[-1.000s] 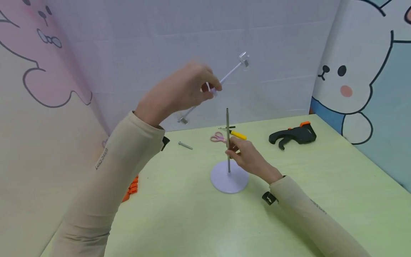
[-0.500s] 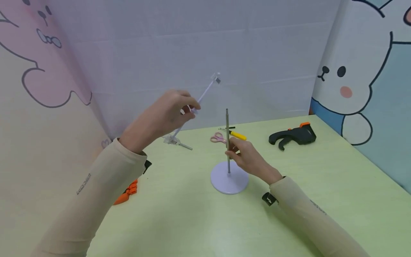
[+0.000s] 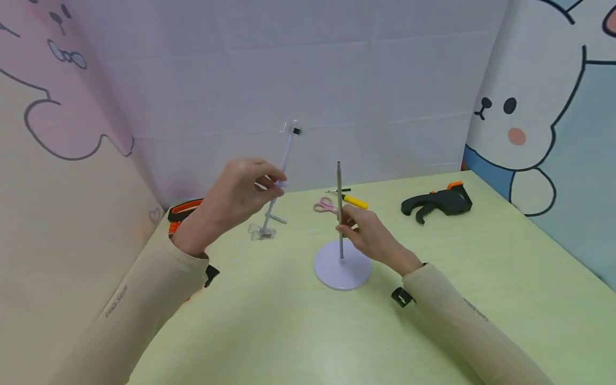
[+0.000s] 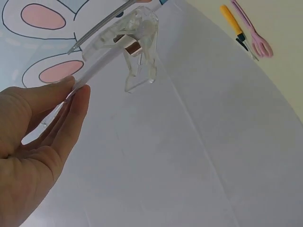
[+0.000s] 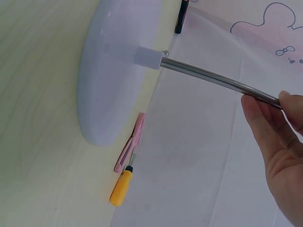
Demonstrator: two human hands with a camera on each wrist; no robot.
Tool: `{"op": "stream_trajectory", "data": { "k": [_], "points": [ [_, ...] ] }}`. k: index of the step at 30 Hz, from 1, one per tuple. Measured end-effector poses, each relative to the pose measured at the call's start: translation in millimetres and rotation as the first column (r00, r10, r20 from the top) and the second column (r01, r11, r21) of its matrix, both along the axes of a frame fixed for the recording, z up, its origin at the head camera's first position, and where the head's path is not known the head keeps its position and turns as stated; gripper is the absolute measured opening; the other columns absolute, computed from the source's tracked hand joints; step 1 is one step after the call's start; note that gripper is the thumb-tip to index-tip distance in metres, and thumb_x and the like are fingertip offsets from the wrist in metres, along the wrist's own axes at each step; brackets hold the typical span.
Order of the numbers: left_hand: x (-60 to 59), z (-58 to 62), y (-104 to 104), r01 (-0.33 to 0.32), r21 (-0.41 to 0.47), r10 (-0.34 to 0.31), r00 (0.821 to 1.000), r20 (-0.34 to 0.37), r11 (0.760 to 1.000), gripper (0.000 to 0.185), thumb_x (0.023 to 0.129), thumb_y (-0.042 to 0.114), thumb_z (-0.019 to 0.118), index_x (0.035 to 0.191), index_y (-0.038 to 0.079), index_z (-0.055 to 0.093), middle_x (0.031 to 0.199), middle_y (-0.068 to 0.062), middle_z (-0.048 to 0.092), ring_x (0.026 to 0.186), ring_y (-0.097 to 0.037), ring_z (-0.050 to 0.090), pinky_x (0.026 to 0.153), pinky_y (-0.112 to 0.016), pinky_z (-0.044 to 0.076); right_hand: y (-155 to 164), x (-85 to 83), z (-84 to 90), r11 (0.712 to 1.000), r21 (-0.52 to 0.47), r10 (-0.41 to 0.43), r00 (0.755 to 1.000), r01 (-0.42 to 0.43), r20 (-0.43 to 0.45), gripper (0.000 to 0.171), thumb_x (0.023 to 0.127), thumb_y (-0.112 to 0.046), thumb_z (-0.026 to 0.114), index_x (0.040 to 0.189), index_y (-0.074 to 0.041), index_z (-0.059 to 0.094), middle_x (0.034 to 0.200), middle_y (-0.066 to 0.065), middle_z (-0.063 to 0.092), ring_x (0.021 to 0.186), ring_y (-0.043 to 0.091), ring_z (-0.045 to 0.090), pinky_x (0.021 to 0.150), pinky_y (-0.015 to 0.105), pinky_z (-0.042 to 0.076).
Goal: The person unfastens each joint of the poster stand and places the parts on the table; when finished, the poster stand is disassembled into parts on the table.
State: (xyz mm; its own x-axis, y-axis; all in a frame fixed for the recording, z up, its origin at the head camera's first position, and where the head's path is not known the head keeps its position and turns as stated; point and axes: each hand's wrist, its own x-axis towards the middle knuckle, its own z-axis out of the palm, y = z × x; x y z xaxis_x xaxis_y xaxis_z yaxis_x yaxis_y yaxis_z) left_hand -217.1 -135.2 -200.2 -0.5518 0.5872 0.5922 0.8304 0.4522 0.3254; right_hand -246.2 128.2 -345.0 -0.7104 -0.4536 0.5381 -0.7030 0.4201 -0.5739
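Against the frame from a second ago, the left hand sits lower and farther left, and the slim white rod with clear plastic clip ends that it pinches near the middle has gone from a slant to nearly upright. The rod is now held over the left part of the pale green table, and its lower end hides part of the silver metal screw, which lay in plain sight. More of a black and orange object shows at the far left, partly behind the left arm. The right hand stays put, as does the upright silver metal pole on its round lilac base. That right hand pinches the pole above the base.

The right wrist view shows a pale collar where pole meets base, with a small metal knob beside it. The left wrist view brings out a shiny metal piece in one clip.

Counted: two clips, one rod, one pole, one base, one screw; at the far side, one pair of pink scissors and one yellow-handled tool; at the far right, one black clamp-like tool with orange parts.
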Motion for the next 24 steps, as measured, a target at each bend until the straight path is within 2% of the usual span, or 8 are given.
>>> {"op": "stream_trajectory", "data": {
  "k": [9, 16, 19, 24],
  "points": [
    [-2.2, -24.0, -4.3, -0.041, 0.087, 0.038, 0.999, 0.036, 0.995, 0.019, 0.074, -0.010, 0.075, 0.092, -0.003, 0.072, 0.089, -0.009, 0.068, 0.073, -0.018, 0.068, 0.069, -0.029, 0.055, 1.0, 0.6, 0.0, 1.000, -0.001, -0.016, 1.000, 0.016, -0.004, 0.014, 0.087, 0.001, 0.065, 0.095, -0.003, 0.054, 0.084, 0.007, 0.061, 0.075, 0.017, 0.063, 0.064, 0.025, 0.055],
    [-2.3, -48.0, -14.6, -0.118, 0.112, 0.103, 0.986, 0.134, 0.987, 0.020, 0.074, -0.008, 0.075, 0.093, -0.001, 0.071, 0.088, -0.008, 0.069, 0.073, -0.017, 0.067, 0.070, -0.031, 0.056, -0.2, -0.8, -1.1, 1.000, -0.007, 0.009, 1.000, -0.009, -0.006, 0.013, 0.088, 0.002, 0.063, 0.095, -0.001, 0.053, 0.084, 0.007, 0.060, 0.076, 0.019, 0.063, 0.066, 0.025, 0.055],
    [-1.2, -59.2, -19.8, -0.168, 0.099, 0.144, 0.967, 0.211, 0.981, 0.020, 0.075, -0.005, 0.076, 0.094, -0.001, 0.071, 0.088, -0.008, 0.069, 0.074, -0.017, 0.067, 0.069, -0.032, 0.056, -0.5, -0.9, -1.3, 1.000, -0.008, 0.015, 1.000, -0.015, -0.005, 0.012, 0.088, 0.003, 0.063, 0.095, 0.001, 0.053, 0.083, 0.007, 0.059, 0.075, 0.019, 0.063, 0.065, 0.026, 0.055],
    [2.1, -78.1, -27.8, -0.255, 0.055, 0.220, 0.907, 0.358, 0.965, 0.023, 0.078, 0.002, 0.076, 0.100, 0.003, 0.071, 0.090, -0.006, 0.068, 0.077, -0.017, 0.067, 0.067, -0.031, 0.055, -0.7, -0.9, -1.6, 1.000, -0.013, 0.014, 1.000, -0.015, -0.004, 0.013, 0.088, 0.005, 0.062, 0.094, 0.000, 0.053, 0.083, 0.007, 0.059, 0.075, 0.019, 0.063, 0.065, 0.026, 0.055]
  ]
}}
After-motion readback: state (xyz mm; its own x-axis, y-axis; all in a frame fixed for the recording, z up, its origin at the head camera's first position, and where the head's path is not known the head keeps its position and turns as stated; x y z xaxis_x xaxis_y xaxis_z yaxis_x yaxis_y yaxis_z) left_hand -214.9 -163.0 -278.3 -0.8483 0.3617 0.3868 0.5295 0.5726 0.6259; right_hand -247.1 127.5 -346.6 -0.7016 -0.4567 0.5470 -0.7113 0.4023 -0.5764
